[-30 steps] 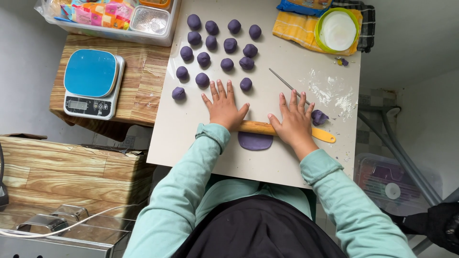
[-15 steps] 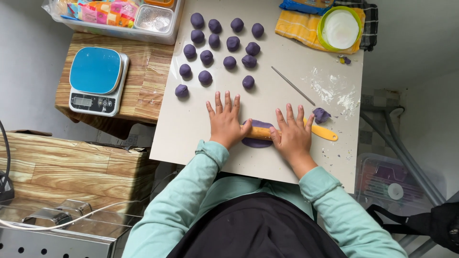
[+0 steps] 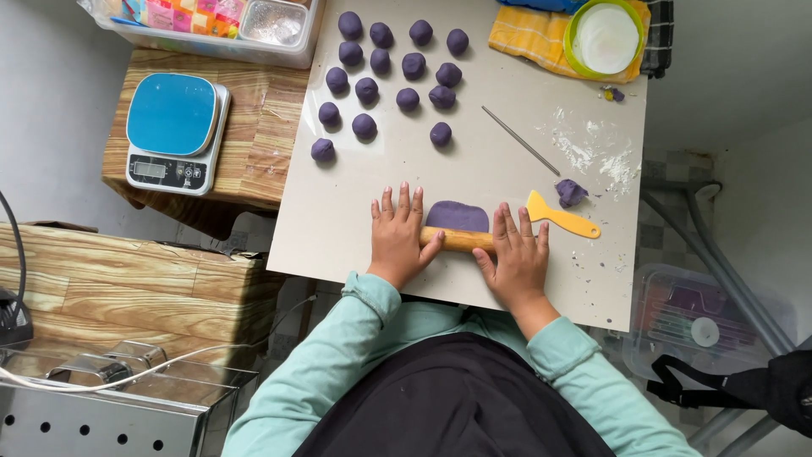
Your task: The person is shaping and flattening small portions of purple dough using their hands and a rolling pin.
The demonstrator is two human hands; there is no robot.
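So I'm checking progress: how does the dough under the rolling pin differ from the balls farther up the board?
The dough under the rolling pin is one flat sheet; the balls are many, round and unrolled. It lies between both hands; the balls sit untouched. Both are purple.

Soft, even daylight fills the overhead view, bright across the pale counter [image 3: 355, 211] with no harsh glare. Purple dough balls [image 3: 364, 126] cast small, faint shadows toward the lower left. Focus is sharp at centre; both hands show crisp edges, without motion blur. The wide lens bends lines near the edges, and the lower corners fall darker.
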